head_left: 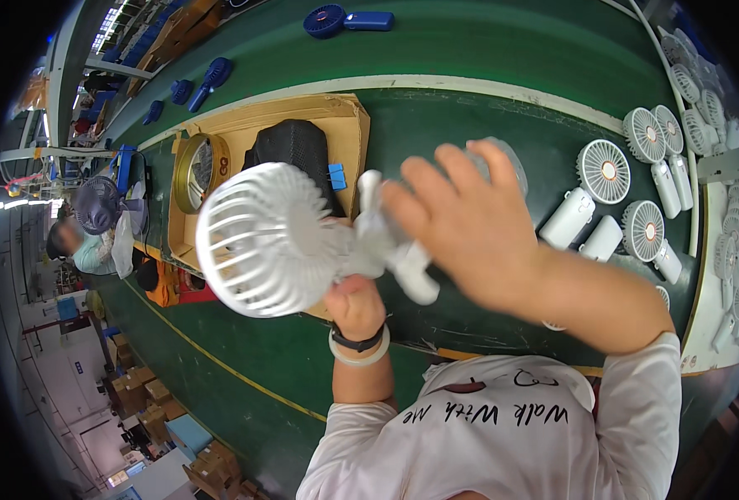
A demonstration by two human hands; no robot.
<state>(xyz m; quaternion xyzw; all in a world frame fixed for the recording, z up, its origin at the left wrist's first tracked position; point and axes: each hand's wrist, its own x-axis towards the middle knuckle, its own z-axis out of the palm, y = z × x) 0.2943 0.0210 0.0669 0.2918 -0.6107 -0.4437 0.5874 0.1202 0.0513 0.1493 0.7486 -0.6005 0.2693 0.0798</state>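
In the head view, holds a white handheld fan aloft, with the left hand closed on the underside of the neck, thumb upward and fingers mostly hidden. Shows the round cage up and to the left of that hand, with the long axis running sideways, from the cage across toward the right hand. Reaches in there from the right, with fingers half bent and somewhat spread beside a blurred pale piece at the fan's right end; cannot tell whether gripping or only touching. Sits nearer the cage with the left hand, nearer the pale piece with the right. Has an open carton beyond the cage and more white fans well to the right.
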